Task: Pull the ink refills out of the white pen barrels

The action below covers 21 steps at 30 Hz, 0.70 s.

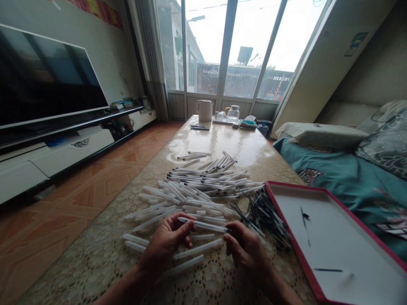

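Note:
Between my two hands, just above the table, is a translucent white pen [206, 225], lying nearly level. My left hand [170, 239] pinches it near its pointed left end, thumb against fingers. At the other end my right hand [246, 245] has thumb and fingertips closed around the dark tip; whether a separate small part is in them cannot be made out. Below the hands lie a few loose white pen barrels [199, 248]. Ahead spreads a large heap of similar white barrels [187, 195], with black-ended pens [210, 178] behind it. Thin black refills [265, 214] are piled beyond my right hand.
A shallow red-rimmed box lid [297, 250] at the right holds a dark refill [328, 270] and small loose pieces. Toward the table's far end stand a beige jug [204, 111], a glass pitcher [233, 113] and a tissue pack [249, 122]. A teal-covered seat [333, 169] borders the right side.

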Motion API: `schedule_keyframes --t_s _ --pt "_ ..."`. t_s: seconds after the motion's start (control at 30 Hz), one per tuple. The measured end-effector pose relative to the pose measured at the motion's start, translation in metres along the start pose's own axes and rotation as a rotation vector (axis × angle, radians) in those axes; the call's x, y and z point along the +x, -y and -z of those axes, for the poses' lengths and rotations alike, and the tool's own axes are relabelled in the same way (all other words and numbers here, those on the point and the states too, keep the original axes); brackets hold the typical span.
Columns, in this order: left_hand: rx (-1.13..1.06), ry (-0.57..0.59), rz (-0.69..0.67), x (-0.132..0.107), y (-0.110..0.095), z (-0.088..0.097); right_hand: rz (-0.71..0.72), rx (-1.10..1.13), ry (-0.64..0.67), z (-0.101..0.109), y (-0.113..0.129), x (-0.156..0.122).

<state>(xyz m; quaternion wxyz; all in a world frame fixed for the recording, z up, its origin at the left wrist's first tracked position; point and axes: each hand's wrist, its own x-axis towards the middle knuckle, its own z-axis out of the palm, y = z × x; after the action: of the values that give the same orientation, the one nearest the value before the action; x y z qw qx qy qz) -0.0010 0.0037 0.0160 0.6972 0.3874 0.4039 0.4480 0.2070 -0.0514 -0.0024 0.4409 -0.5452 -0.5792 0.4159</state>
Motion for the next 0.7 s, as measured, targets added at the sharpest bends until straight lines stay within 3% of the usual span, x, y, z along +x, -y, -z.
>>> schedule_keyframes --t_s 0.37,0.53,0.7 --pt "0.018 -0.014 0.006 0.0029 0.0030 0.0029 -0.043 0.097 -0.001 -0.0006 0.0004 0.0000" --pt "0.016 0.015 0.016 0.0006 0.0017 0.0013 0.001 0.020 0.009 -0.0001 -0.0017 0.0004" --pt "-0.063 0.022 0.055 -0.0012 -0.0018 -0.0017 -0.020 0.109 0.072 -0.0014 -0.0009 -0.0008"
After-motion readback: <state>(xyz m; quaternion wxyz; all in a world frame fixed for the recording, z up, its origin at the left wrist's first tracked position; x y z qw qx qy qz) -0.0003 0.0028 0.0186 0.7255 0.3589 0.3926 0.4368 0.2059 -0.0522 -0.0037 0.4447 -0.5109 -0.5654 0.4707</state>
